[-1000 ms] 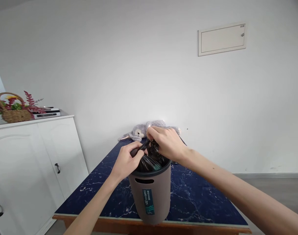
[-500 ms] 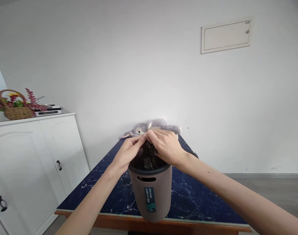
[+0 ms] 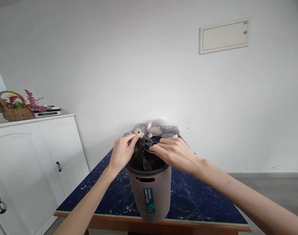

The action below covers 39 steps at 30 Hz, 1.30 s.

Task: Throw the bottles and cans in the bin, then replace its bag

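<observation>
A beige garbage bin [image 3: 152, 195] with a dark rim and a teal label stands at the near edge of the table. Gathered and bunched at its top, a black garbage bag [image 3: 146, 160] rises out of the bin's mouth. My left hand [image 3: 123, 150] pinches the bag's upper edge on the left between thumb and fingers. On the right, my right hand [image 3: 174, 151] is closed, its fingertips gripping another part of the bag. The bag's lower portion is hidden inside the bin.
A grey plush toy [image 3: 158, 128] lies at the far end of the blue marbled table [image 3: 188, 195], against the wall. A white cabinet [image 3: 36, 163] stands on the left, with a wicker flower basket [image 3: 18, 114] on top. A panel [image 3: 224, 36] is set in the wall.
My hands have moved apart, the left one leftward and the right one slightly right and down. More of the bunched bag top shows between them.
</observation>
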Tool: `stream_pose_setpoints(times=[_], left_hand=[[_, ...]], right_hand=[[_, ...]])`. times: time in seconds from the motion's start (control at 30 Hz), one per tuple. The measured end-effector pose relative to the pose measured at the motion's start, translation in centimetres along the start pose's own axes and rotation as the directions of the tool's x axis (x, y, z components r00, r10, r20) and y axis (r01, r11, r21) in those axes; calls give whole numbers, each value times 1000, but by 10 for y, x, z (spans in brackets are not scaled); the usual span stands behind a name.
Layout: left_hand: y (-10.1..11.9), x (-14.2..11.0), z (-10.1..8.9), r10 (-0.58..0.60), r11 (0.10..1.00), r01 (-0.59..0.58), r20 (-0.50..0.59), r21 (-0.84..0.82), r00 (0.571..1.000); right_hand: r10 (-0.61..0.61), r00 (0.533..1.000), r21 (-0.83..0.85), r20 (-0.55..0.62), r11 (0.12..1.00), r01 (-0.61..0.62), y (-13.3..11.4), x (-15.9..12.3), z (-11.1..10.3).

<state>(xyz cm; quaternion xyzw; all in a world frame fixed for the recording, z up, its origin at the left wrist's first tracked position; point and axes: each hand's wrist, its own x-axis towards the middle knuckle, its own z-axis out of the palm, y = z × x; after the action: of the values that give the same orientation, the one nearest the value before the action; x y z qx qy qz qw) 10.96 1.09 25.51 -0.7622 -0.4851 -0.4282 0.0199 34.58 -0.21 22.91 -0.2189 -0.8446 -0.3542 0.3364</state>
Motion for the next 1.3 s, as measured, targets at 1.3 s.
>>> stream_pose_setpoints(times=[1.3], left_hand=[[-34, -18, -26, -114, 882, 250, 334, -400, 936]], right_hand=[[374, 806, 484, 458, 655, -580, 15, -10, 3]])
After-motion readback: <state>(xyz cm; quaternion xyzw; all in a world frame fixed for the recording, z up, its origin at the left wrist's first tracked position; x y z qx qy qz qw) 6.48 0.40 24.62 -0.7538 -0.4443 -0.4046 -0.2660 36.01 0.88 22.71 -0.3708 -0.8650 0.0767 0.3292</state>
